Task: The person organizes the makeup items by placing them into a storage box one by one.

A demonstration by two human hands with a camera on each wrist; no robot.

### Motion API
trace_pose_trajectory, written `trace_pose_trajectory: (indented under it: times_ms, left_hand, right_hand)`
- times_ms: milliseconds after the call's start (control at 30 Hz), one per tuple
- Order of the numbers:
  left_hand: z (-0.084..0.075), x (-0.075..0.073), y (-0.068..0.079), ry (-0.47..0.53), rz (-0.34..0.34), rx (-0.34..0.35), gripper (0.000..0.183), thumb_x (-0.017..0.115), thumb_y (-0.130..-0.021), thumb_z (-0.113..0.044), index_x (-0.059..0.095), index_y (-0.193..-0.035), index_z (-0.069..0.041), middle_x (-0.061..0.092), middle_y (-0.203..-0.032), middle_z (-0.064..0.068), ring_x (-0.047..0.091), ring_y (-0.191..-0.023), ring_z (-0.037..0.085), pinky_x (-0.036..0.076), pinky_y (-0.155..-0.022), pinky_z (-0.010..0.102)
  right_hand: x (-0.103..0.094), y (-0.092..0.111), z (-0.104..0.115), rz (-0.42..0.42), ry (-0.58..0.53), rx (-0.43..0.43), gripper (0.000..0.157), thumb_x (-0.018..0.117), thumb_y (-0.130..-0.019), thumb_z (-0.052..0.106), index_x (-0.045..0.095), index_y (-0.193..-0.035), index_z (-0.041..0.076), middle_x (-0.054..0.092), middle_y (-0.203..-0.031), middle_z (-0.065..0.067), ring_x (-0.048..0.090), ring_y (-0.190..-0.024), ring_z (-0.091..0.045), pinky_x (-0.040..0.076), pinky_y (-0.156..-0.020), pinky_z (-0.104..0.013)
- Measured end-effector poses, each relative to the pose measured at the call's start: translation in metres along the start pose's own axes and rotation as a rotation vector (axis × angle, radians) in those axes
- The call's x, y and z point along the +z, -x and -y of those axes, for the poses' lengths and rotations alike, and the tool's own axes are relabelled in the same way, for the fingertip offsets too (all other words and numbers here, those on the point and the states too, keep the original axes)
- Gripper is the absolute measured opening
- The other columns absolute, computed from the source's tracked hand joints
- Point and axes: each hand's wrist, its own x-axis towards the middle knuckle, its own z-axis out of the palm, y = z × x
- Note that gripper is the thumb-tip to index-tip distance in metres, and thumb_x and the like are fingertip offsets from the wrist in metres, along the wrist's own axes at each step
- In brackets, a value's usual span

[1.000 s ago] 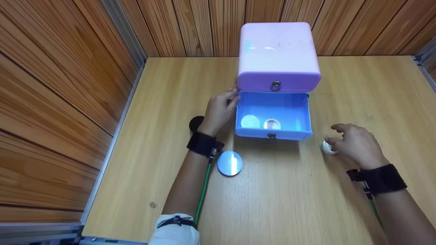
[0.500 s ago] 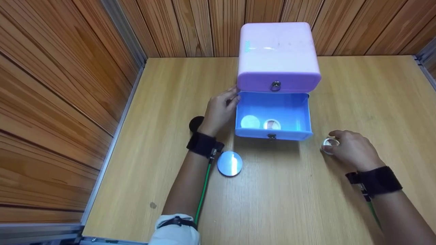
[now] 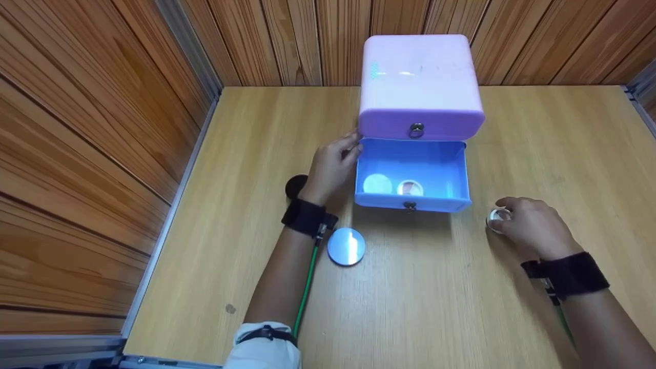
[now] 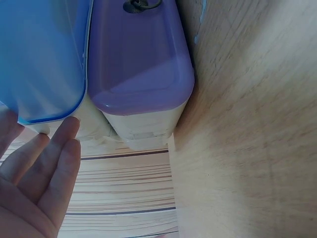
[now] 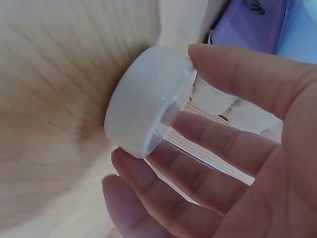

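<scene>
Grips a round white-sided jar [image 5: 136, 99] in the curved fingers [image 5: 198, 178] of the right hand [image 3: 538, 225], on the tabletop [image 3: 410, 307], right of the pulled-out blue drawer [image 3: 379, 200]. Rests the left hand [image 3: 330, 166] at the drawer's left side, with fingers nearly straight and slightly apart, near a black disc [image 3: 295, 186].

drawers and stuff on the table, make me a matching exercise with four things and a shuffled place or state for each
Things
1. blue drawer
2. purple drawer
3. blue disc
4. white jar

Places or states
A. held by the right hand
B. pulled open
C. lying untouched on the table
D. closed

Pairs: 1-B, 2-D, 3-C, 4-A
</scene>
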Motion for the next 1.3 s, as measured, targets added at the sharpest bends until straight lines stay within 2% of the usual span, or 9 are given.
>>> trace_pose_trajectory:
  times_ms: [233,800,1067,1300]
  left_hand:
    - [0.0,0.0,0.0,0.0,-0.001,0.003,0.035,0.061,-0.098,-0.022,0.06,-0.131,-0.009,0.057,-0.135,0.002,0.049,-0.125,0.007,0.036,-0.103,0.017]
    - [-0.002,0.0,0.0,0.009,0.015,-0.029,0.036,0.059,-0.099,-0.024,0.057,-0.133,-0.013,0.053,-0.138,-0.001,0.047,-0.127,0.006,0.035,-0.103,0.016]
    - [0.004,0.0,-0.001,0.014,-0.018,0.035,0.035,0.062,-0.098,-0.021,0.06,-0.13,-0.009,0.057,-0.133,0.003,0.051,-0.124,0.009,0.038,-0.101,0.017]
    - [0.003,-0.004,0.002,0.017,-0.013,0.021,0.035,0.06,-0.099,-0.022,0.059,-0.131,-0.01,0.056,-0.135,0.002,0.05,-0.125,0.01,0.038,-0.101,0.017]
  right_hand:
    - [-0.013,0.004,0.012,-0.025,-0.012,-0.001,0.057,0.069,-0.088,0.037,0.06,-0.124,-0.007,0.06,-0.116,-0.033,0.055,-0.104,-0.053,0.043,-0.079,-0.063]
    - [-0.04,0.01,0.044,-0.207,-0.068,-0.047,0.05,0.06,-0.095,0.036,0.06,-0.128,-0.001,0.059,-0.121,-0.028,0.054,-0.109,-0.047,0.042,-0.081,-0.062]
    - [-0.045,0.007,0.06,-0.351,-0.115,-0.133,0.045,0.062,-0.094,0.034,0.065,-0.123,-0.001,0.063,-0.121,-0.023,0.054,-0.114,-0.045,0.041,-0.088,-0.063]
    - [-0.046,-0.001,0.086,-0.482,-0.135,-0.238,0.039,0.066,-0.092,0.028,0.068,-0.119,0.0,0.066,-0.114,-0.019,0.061,-0.106,-0.038,0.048,-0.079,-0.057]
